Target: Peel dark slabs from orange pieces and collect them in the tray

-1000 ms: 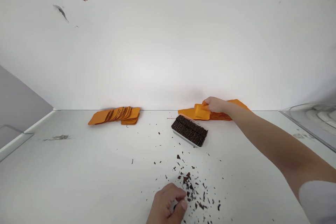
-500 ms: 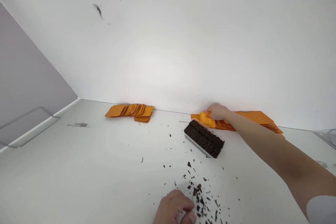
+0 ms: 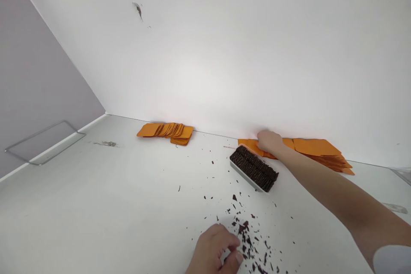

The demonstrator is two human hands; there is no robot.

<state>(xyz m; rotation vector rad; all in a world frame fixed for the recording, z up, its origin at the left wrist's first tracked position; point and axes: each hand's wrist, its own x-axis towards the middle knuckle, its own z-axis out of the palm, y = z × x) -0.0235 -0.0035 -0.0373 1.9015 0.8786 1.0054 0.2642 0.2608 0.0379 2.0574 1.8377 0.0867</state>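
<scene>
My right hand [image 3: 269, 141] is closed at the back edge of a row of small orange envelopes [image 3: 250, 144] against the wall, its fingertips largely hidden. They seem to pinch an envelope in the row. Just in front of it stands a white tray [image 3: 245, 176] tightly packed with thin dark brown slices [image 3: 255, 168]. My left hand [image 3: 215, 250] rests at the bottom middle, fingers curled, thumb apart from the index finger, with nothing visible between them. Beside it dark brown crumbs and flakes [image 3: 245, 233] are scattered over the white surface.
Another fanned row of orange envelopes [image 3: 165, 130] lies by the wall on the left. More envelopes [image 3: 317, 147] spread out beyond my right forearm. A wire frame [image 3: 45, 143] stands at the far left. A white wall [image 3: 205, 51] rises behind the work surface, with smudges on it.
The bright orange envelope my right hand held raised now lies no longer lifted; the hand is lower against the row. The view has shifted slightly. My left hand stays near the crumbs.
</scene>
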